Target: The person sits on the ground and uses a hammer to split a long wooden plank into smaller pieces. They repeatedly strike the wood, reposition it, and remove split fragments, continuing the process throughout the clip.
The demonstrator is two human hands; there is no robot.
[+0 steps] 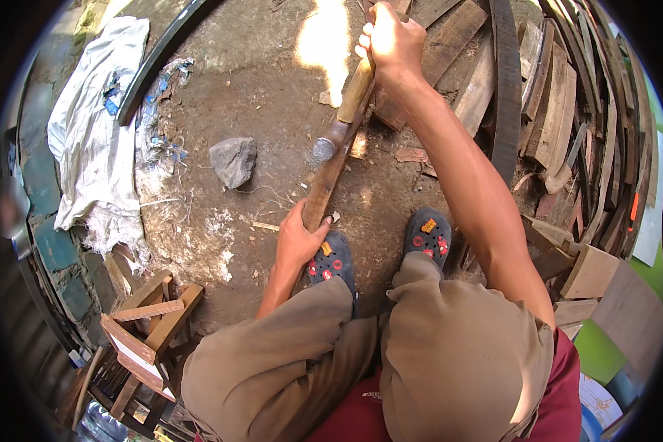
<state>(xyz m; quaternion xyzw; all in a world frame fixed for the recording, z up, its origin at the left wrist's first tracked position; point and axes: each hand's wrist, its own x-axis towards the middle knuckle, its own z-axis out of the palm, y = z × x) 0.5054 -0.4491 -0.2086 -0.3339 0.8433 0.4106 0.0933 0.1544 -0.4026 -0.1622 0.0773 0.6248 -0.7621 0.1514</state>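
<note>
My right hand, arm stretched forward, is closed round the wooden handle of a hammer. The hammer's round metal face lies against or just over a narrow wooden board; I cannot tell if they touch. My left hand grips the near end of that board, beside my left clog. The board slants away to the upper right, and its far end passes under my right hand, where it is partly hidden.
A grey rock rests on the dirt floor. At the left lie a white sack and a small wooden frame. Several old planks are heaped at the far right, with stacked boards along the right side.
</note>
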